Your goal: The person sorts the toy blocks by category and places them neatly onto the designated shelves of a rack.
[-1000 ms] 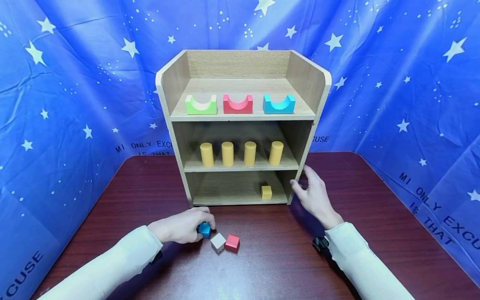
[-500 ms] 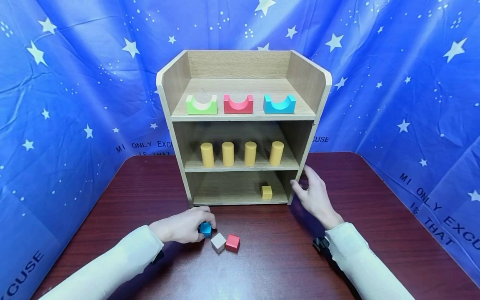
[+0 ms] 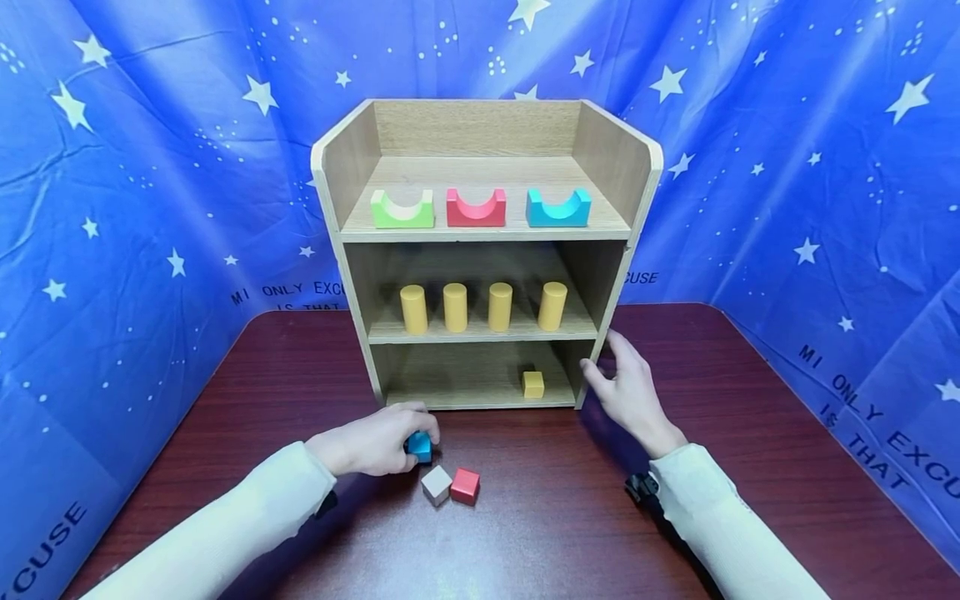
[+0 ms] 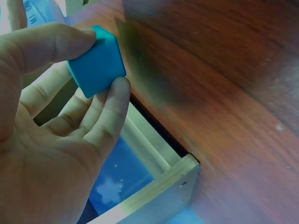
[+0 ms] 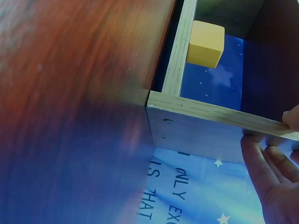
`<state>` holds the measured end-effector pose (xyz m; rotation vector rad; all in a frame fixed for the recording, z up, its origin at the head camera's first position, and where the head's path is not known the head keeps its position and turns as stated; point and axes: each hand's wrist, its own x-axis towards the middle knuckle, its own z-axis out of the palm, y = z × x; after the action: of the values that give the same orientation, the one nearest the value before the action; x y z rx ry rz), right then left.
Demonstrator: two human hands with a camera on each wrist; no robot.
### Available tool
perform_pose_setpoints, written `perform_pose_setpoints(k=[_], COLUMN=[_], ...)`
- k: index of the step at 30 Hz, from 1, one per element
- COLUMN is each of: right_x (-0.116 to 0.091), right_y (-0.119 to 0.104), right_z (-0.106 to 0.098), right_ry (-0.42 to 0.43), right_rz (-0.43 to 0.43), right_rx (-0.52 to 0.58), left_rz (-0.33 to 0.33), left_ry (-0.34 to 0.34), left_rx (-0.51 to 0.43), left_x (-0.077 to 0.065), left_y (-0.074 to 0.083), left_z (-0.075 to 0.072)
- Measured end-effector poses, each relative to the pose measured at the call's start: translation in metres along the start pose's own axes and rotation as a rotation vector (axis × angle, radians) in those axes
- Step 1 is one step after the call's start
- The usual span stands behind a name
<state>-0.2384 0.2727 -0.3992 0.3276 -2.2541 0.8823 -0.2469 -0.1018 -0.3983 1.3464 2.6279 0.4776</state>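
My left hand [image 3: 375, 439] pinches a blue cube [image 3: 420, 447] between thumb and fingertips, in front of the wooden shelf's lower left corner. In the left wrist view the blue cube [image 4: 98, 63] is held off the table, its shadow lying apart from it. A white cube [image 3: 437, 485] and a red cube [image 3: 465, 486] sit side by side on the table just nearer than that hand. My right hand [image 3: 628, 392] grips the right side panel of the wooden shelf [image 3: 480, 235], thumb at its front edge and fingers against its outer face [image 5: 275, 177].
One yellow cube [image 3: 533, 385] sits on the bottom level, toward the right. Several yellow cylinders [image 3: 456, 307] stand on the middle level. Green [image 3: 402, 212], red [image 3: 476, 210] and blue [image 3: 558, 210] notched blocks line the top. A starry blue curtain [image 3: 150, 167] surrounds the dark red table [image 3: 540, 542].
My left hand has lifted the blue cube and carried it slightly right and toward the shelf. The right hand and the white and red cubes have stayed put.
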Motion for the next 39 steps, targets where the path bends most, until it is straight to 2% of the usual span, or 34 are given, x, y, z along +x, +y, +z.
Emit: perform_pose_setpoints(k=[18,39], right_x=[0.001,-0.001], right_y=[-0.004,-0.003], right_z=[0.0,-0.001], right_ry=[-0.014,-0.022], right_rz=[0.027,0.033], right_rx=[0.05,0.035], left_rz=[0.024,0.033], left_ry=[0.027,0.081], left_rx=[0.009,0.0], left_x=[0.017,0.053], left_y=[0.006,0.011], left_z=[-0.012,-0.019])
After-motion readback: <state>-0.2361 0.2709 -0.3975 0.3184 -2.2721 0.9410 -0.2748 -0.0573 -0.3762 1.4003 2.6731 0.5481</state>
